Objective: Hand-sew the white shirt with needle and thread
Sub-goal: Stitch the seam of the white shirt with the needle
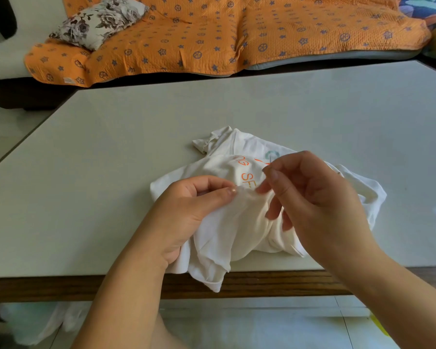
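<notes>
A crumpled white shirt with orange lettering lies on the table near its front edge, one corner hanging over the edge. My left hand pinches a raised fold of the shirt between thumb and fingers. My right hand hovers just right of that fold, thumb and forefinger pinched together on a thin needle that pokes up from the fingertips. Its other fingers touch the cloth. The thread is too fine to make out.
The pale table has a dark wooden front edge. Behind it stands a sofa with an orange patterned cover and a floral pillow. White cloth lies on the floor below left.
</notes>
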The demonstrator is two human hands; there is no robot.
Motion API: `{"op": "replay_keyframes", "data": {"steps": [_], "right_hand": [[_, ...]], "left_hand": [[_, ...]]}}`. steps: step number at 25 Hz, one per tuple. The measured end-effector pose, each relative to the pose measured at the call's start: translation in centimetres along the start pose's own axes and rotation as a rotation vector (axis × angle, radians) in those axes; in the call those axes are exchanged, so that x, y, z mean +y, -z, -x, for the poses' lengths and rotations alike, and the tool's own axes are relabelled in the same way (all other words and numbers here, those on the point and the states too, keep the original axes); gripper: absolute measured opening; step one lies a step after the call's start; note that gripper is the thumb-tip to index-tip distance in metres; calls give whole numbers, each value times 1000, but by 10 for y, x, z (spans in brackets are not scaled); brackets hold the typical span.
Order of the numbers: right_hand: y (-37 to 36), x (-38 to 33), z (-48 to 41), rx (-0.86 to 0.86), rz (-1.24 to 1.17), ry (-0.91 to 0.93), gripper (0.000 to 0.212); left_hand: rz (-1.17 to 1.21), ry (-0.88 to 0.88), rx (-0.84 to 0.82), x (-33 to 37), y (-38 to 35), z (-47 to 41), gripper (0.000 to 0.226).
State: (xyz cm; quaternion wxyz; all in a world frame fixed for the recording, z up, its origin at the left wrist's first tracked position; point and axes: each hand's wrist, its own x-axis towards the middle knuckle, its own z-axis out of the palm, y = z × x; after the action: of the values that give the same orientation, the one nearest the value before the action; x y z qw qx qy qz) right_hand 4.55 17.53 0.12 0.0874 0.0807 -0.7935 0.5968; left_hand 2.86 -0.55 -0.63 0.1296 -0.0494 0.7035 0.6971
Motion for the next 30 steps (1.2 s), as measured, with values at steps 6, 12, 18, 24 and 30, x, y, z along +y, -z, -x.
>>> {"op": "replay_keyframes", "data": {"steps": [6, 12, 18, 24, 30], "right_hand": [[-4, 1, 3, -243, 66, -212, 17], [-5, -1, 2, -246, 19, -241, 18], [-5, 0, 1, -247, -17, -255, 17], [-7, 1, 1, -246, -2, -264, 12], [-11, 8, -3, -171, 6, -278, 12]], "left_hand": [[20, -18, -14, 2, -1, 1, 17], [16, -20, -16, 1, 0, 1, 16], [31, -24, -18, 0, 2, 0, 19], [-12, -55, -25, 0, 0, 1, 16], [-98, -88, -16, -3, -6, 1, 13]]}}
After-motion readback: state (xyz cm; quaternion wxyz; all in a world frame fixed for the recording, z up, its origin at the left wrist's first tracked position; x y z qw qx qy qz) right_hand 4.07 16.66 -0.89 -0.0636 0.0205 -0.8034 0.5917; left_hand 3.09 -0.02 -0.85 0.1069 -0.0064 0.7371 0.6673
